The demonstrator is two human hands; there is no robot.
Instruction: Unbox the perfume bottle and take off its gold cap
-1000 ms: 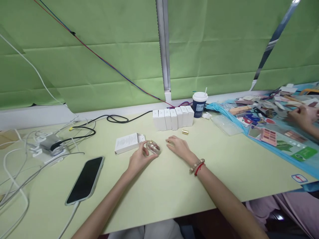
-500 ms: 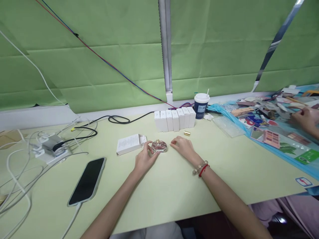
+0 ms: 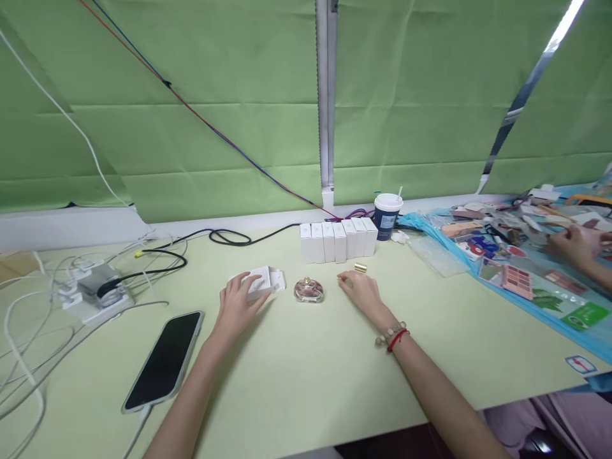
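My left hand (image 3: 235, 305) lies over a small white carton (image 3: 261, 285), fingers across its top and thumb along its near side. The carton lies flat with its flap end open to the right. A clear glass perfume bottle (image 3: 308, 292) with a pinkish inside and a gold neck stands uncapped between my hands, touched by neither. My right hand (image 3: 362, 293) rests on the table right of the bottle, fingers curled together; whether anything is in them is hidden. Just behind its knuckles lies a gold cap (image 3: 360, 268).
Several white boxes (image 3: 338, 242) stand in a row behind the bottle, beside a lidded paper cup (image 3: 387, 217). A phone (image 3: 165, 360) and a power strip (image 3: 95, 293) with cables are at left. Another person's hand (image 3: 576, 245) is among cosmetics at right.
My left hand has let go of the perfume bottle and moved left onto the white carton. The bottle now stands free. My right hand has stayed nearly in place, curled.
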